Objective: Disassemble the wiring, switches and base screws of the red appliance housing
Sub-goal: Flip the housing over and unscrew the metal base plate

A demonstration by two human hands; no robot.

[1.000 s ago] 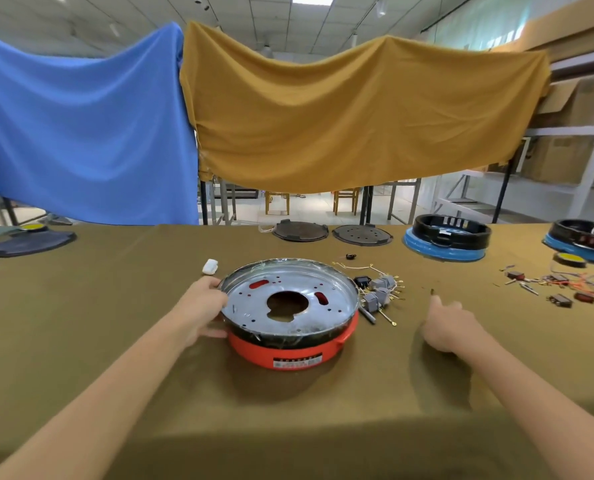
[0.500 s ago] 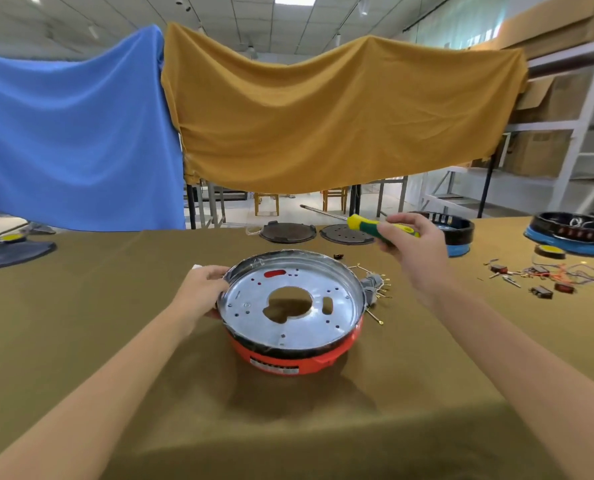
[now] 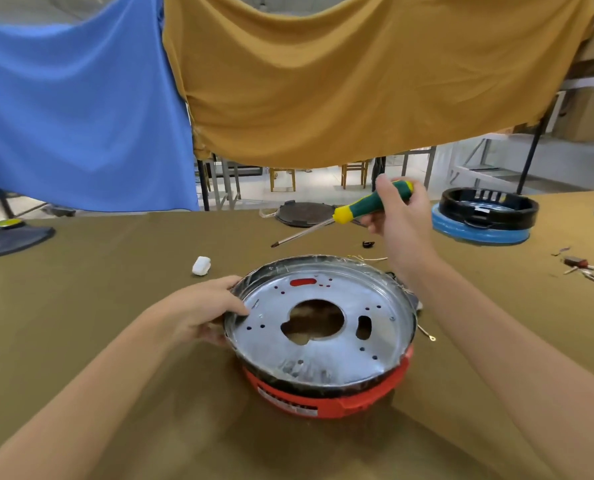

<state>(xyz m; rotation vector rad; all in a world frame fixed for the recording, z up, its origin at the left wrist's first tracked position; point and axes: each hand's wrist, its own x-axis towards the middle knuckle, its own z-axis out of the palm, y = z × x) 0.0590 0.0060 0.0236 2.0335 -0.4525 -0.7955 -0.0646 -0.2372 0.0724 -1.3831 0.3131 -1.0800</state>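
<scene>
Gripping screwdriver (image 3: pixel 364 210), R hand (image 3: pixel 401 216) now tips shaft down-left toward housing (image 3: pixel 323 344); L hand (image 3: pixel 198 311) fingers still clasp rim.

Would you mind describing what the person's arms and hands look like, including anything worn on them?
Both forearms are bare up to the frame edge, with no sleeves in view. The left hand and right hand wear no gloves, and no rings, watch or wristband can be seen.
</scene>
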